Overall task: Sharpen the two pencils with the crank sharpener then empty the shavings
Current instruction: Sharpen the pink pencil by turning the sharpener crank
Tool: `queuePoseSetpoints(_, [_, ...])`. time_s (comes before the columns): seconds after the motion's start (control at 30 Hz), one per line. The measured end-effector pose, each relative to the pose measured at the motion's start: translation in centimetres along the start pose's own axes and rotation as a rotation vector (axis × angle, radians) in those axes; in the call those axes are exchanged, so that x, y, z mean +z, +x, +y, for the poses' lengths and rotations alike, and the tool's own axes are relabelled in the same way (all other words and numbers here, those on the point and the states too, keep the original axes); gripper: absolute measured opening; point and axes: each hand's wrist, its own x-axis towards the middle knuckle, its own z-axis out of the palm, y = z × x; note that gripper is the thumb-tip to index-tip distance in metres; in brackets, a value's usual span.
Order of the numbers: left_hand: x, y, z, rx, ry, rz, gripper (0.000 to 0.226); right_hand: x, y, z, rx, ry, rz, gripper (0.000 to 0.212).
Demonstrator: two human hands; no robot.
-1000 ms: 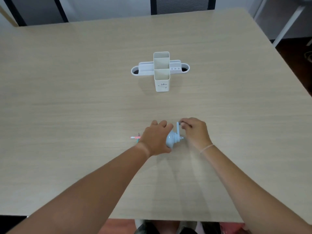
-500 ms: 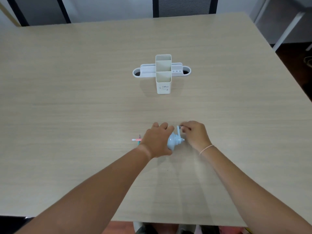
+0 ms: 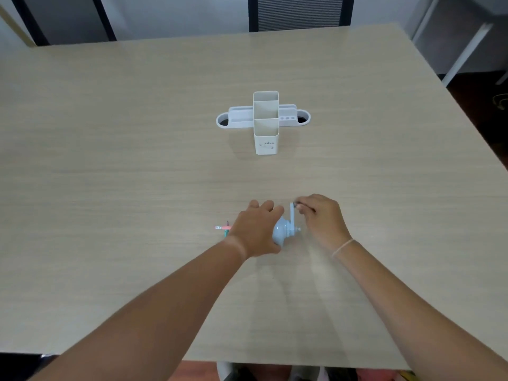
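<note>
A pale blue crank sharpener [image 3: 283, 233] lies on the wooden table [image 3: 137, 174] near the front middle. My left hand [image 3: 257, 229] covers and grips its body from the left. My right hand [image 3: 321, 218] pinches the knob at the top of the crank arm [image 3: 292, 214], which points up and away. To the left of my left hand a pink pencil end [image 3: 222, 227] sticks out, and a green pencil tip [image 3: 227, 224] shows beside it. The rest of both pencils is hidden by my left hand.
A white desk organiser [image 3: 265, 122] with two tall square cups and low side trays stands at the table's middle, well beyond the hands. A dark chair back [image 3: 299, 12] is at the far edge. The table's front edge runs just below my forearms.
The crank arm and my right hand's fingers have shifted only slightly at the top of the turn. My left hand stays on the sharpener. The view has tilted a little.
</note>
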Motion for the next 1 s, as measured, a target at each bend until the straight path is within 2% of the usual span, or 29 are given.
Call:
queuePoseSetpoints(0.13, [0.1, 0.0, 0.1, -0.002, 0.000, 0.008, 0.059, 2.5, -0.8, 2.8, 0.084, -0.119, -0.184, 0.017])
queuePoseSetpoints(0.2, [0.1, 0.0, 0.1, -0.007, 0.003, 0.008, 0.059, 3.0, -2.9, 3.5, 0.073, -0.152, -0.217, 0.015])
queuePoseSetpoints(0.37, [0.2, -0.1, 0.1, -0.002, 0.002, 0.015, 0.062, 1.9, -7.5, 2.5, 0.058, -0.049, -0.161, 0.022])
queuePoseSetpoints(0.53, [0.2, -0.2, 0.1, 0.000, 0.005, 0.030, 0.059, -0.4, -5.5, -1.0, -0.010, 0.043, 0.069, 0.014])
queuePoseSetpoints(0.67, [0.2, -0.2, 0.2, -0.009, 0.012, 0.036, 0.057, -0.6, -1.9, -1.4, -0.016, -0.030, 0.057, 0.016])
queuePoseSetpoints(0.8, [0.2, -0.2, 0.1, 0.001, 0.033, 0.021, 0.061, -0.8, -2.1, -1.1, -0.017, -0.040, 0.044, 0.017])
queuePoseSetpoints(1.0, [-0.1, -0.3, -0.2, 0.031, -0.021, -0.009, 0.088, -1.3, -2.6, -1.3, -0.009, -0.034, 0.003, 0.018])
